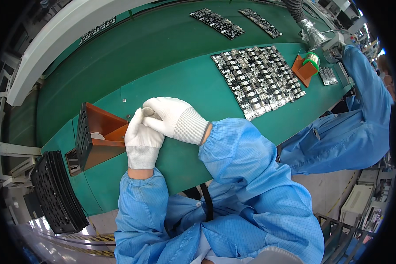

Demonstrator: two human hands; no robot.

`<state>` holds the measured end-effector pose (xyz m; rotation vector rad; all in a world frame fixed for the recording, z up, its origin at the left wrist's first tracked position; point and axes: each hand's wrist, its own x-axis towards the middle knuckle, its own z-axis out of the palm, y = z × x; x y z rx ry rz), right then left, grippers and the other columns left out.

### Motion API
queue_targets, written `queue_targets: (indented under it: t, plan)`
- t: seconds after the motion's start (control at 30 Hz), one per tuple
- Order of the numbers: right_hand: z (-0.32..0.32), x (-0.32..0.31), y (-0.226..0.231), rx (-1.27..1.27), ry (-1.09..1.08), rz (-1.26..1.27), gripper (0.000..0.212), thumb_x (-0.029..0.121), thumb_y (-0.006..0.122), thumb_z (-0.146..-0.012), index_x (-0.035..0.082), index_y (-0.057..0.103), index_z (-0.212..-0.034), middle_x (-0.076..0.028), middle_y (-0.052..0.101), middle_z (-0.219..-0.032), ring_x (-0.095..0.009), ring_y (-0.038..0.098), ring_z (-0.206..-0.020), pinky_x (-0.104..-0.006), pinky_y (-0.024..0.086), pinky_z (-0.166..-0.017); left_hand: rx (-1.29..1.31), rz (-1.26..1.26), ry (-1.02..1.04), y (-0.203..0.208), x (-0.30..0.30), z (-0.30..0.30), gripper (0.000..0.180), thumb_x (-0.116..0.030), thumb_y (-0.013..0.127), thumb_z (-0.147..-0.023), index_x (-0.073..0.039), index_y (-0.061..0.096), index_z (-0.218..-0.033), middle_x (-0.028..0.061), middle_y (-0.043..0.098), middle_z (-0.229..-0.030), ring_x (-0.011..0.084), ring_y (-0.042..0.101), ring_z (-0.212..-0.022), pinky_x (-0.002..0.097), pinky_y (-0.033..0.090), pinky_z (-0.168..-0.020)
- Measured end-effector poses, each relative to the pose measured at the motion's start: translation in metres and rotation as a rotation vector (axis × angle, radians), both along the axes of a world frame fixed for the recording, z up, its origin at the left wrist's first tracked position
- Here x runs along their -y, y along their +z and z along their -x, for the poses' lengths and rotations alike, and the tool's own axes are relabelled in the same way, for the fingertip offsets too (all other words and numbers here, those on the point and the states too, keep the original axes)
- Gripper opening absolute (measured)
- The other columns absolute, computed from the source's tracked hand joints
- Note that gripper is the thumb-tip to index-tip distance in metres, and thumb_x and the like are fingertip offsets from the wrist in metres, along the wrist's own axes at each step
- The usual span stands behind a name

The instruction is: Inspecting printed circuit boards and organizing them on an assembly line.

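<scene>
Presently, just right of the orange holder (106, 119), the left hand (144, 134) and right hand (168, 116) are joined, curled; whether anything is held cannot be told.

- We count two white-gloved hands (171, 116) (144, 135), toward ten o'clock.
- Two orange-brown stands (100, 119) (302, 71), at nine and two.
- One green-rimmed spool (312, 57), at two.
- Five groups of circuit boards (259, 81), from half past ten round to two.
- One nearby co-worker (339, 145), at three.
- Black trays (55, 193), at eight, stacked too tightly for us to count.
</scene>
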<state>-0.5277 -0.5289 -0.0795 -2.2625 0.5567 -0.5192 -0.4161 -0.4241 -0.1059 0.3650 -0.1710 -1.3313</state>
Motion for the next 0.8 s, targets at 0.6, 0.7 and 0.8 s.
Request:
queue_targets:
  t: [0.6,0.7,0.8]
  plan:
    - [0.057,0.049,0.058,0.146,-0.052,0.450,0.046,0.035,0.068,-0.092,0.002,0.066,-0.123,-0.019,0.071,-0.109,-0.034,0.069,-0.102,-0.0401,0.055,-0.090,0.017,-0.044,-0.012,0.003,0.000,0.002,0.029,-0.026,0.054,-0.105,0.000,0.067,-0.105,0.0157,0.067,-0.107,0.0302,0.064,-0.105,0.0453,0.053,-0.097]
    - [0.088,0.149,0.087,-0.210,-0.230,0.409,0.053,0.038,0.070,-0.089,-0.001,0.065,-0.125,-0.022,0.069,-0.116,-0.036,0.067,-0.108,-0.0407,0.053,-0.095,0.008,-0.053,-0.018,0.005,0.002,0.003,0.028,-0.027,0.056,-0.105,-0.002,0.067,-0.104,0.0149,0.067,-0.104,0.0306,0.064,-0.102,0.0452,0.054,-0.095]
    - [0.104,0.245,0.071,-0.588,-0.459,0.623,0.081,0.055,0.075,-0.081,0.001,0.058,-0.138,-0.022,0.063,-0.133,-0.035,0.060,-0.124,-0.0422,0.048,-0.106,0.008,-0.049,-0.016,0.007,0.004,0.005,0.027,-0.027,0.056,-0.105,-0.002,0.067,-0.104,0.0149,0.067,-0.103,0.0306,0.064,-0.101,0.0446,0.054,-0.094]
